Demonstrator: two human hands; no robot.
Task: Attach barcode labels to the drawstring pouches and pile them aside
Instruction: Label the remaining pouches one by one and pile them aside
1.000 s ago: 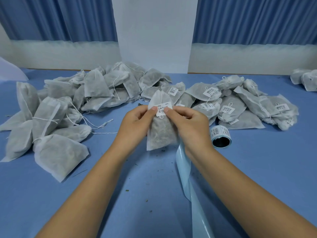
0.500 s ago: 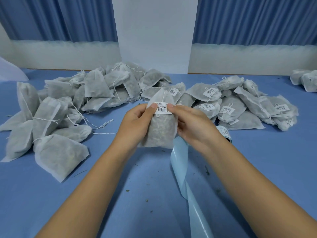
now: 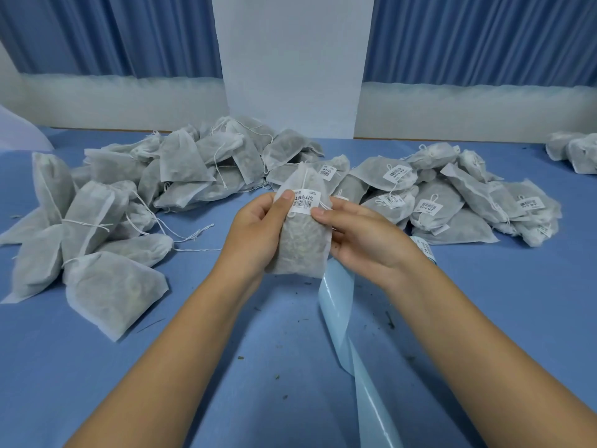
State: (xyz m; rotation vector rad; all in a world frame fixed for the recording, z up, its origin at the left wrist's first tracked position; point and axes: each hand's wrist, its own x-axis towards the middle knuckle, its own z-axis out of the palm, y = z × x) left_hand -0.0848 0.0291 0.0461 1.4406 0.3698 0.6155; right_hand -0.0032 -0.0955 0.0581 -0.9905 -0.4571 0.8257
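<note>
The left hand [image 3: 258,227] grips a drawstring pouch [image 3: 303,244] from its left side, thumb laid on the front and fingers wrapped behind. The right hand [image 3: 365,234] holds the same pouch from the right, its thumb tip pressing at the lower right corner of a white barcode label [image 3: 306,202] while the fingers curl round the back. The pouch stands nearly upright between both hands, raised above the blue table [image 3: 484,302], gathered neck on top, and the label sits flat across its upper front.

Just below the pouch a pale blue backing strip [image 3: 342,312] runs down the table toward the viewer. A label roll [image 3: 424,248] peeks out behind the right wrist, mostly hidden.

To the left lies a heap of unlabelled pouches [image 3: 129,205], their white strings trailing over the table. To the right sits a pile of labelled pouches [image 3: 452,202], barcodes facing up. Two more pouches [image 3: 575,153] rest at the far right edge. Dark crumbs dot the tabletop. Behind stand blue curtains [image 3: 97,33] and a white pillar [image 3: 290,59].
</note>
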